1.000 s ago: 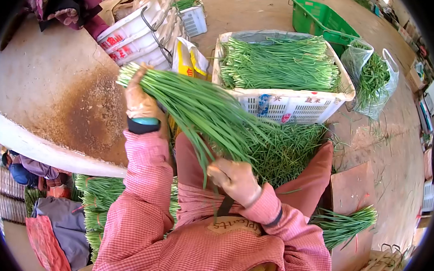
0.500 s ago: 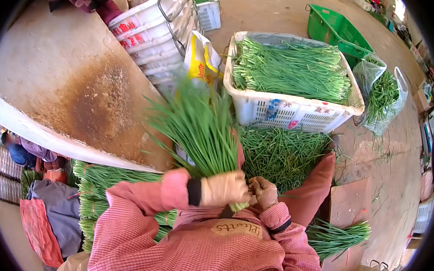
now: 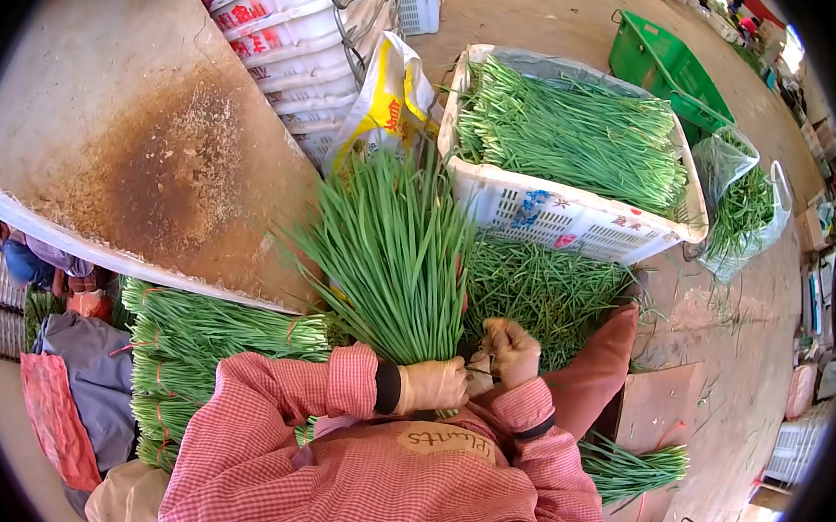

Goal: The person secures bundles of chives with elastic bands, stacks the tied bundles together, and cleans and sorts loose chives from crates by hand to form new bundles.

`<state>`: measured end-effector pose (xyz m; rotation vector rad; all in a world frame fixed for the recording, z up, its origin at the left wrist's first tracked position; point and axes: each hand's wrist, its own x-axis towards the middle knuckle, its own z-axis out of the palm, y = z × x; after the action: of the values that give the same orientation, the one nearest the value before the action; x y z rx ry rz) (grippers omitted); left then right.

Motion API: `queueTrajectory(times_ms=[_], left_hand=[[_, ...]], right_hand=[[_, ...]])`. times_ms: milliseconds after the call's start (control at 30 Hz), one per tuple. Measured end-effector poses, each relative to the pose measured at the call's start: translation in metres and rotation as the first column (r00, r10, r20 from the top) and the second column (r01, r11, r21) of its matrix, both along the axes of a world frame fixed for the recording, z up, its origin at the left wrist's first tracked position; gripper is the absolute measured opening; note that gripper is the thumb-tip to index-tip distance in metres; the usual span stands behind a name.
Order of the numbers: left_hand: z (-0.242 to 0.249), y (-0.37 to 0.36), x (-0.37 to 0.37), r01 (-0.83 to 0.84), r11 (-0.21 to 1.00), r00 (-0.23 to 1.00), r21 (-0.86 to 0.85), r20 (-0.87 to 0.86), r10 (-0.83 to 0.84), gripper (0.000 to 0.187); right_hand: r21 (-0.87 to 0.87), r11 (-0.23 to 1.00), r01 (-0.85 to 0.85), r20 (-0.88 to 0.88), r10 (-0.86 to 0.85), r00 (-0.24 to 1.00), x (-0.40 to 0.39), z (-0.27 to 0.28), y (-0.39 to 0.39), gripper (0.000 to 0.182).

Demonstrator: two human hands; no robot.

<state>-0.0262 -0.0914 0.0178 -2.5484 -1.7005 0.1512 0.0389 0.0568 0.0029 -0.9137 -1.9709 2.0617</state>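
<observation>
My left hand (image 3: 434, 386) is wrapped round the lower stems of a big bunch of garlic chives (image 3: 395, 250). The leaves fan out up and to the left, and a bit of the stem ends shows below my fist. Close beside it on the right, my right hand (image 3: 513, 353) is raised with its fingers pinched together. Whatever may be between those fingers is hidden or too small to name. Loose green chive leaves (image 3: 550, 293) lie in a heap just beyond my right hand.
A white crate (image 3: 574, 208) packed with chives stands ahead, near a green crate (image 3: 669, 66) and a plastic bag of greens (image 3: 742, 209). Tied chive bundles (image 3: 213, 330) are stacked at left, below a stained board (image 3: 156, 168). Another bundle (image 3: 630, 465) lies at right.
The chive bunch has gone from blurred to still and stands more upright. My left hand has shifted slightly. My right hand has lifted a little, its fingers now apart from the bunch's stem ends.
</observation>
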Motion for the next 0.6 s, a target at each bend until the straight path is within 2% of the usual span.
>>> queueTrajectory(times_ms=[67,133,200,267,333,467,533,600], left_hand=[[0.003,-0.001,0.004,-0.042,0.998,0.999,0.036,-0.007,0.042,0.011],[0.001,-0.002,0.006,-0.081,0.994,0.997,0.075,-0.014,0.082,0.012],[-0.005,-0.006,0.003,-0.024,0.988,1.0,0.153,-0.001,0.024,0.011],[-0.006,-0.01,0.002,-0.037,0.984,0.999,0.172,0.022,0.034,0.01],[-0.01,-0.015,0.001,-0.058,0.966,0.994,0.251,0.101,0.034,0.01],[-0.011,-0.019,-0.001,-0.087,0.948,0.984,0.307,0.174,0.034,0.012],[-0.008,-0.02,-0.002,-0.105,0.922,0.977,0.372,0.212,0.025,0.011],[-0.01,-0.02,-0.002,-0.109,0.915,0.974,0.388,0.226,0.02,0.011]], right_hand=[[0.266,0.962,0.055,-0.199,-0.001,0.98,-0.022,0.014,0.014,0.01],[0.658,0.738,0.15,-0.326,0.1,0.94,-0.048,0.049,0.023,0.011],[0.669,0.727,0.155,-0.344,0.118,0.931,-0.071,0.068,0.025,0.017],[0.705,0.686,0.18,-0.417,0.196,0.887,-0.092,0.077,0.024,0.019],[0.717,0.675,0.175,-0.41,0.206,0.888,-0.106,0.076,0.017,0.02],[0.718,0.684,0.128,-0.385,0.238,0.892,-0.118,0.076,-0.005,0.02],[0.71,0.697,0.099,-0.387,0.269,0.882,-0.115,0.073,-0.01,0.025],[0.793,0.599,0.111,-0.33,0.27,0.905,-0.11,0.07,-0.016,0.037]])
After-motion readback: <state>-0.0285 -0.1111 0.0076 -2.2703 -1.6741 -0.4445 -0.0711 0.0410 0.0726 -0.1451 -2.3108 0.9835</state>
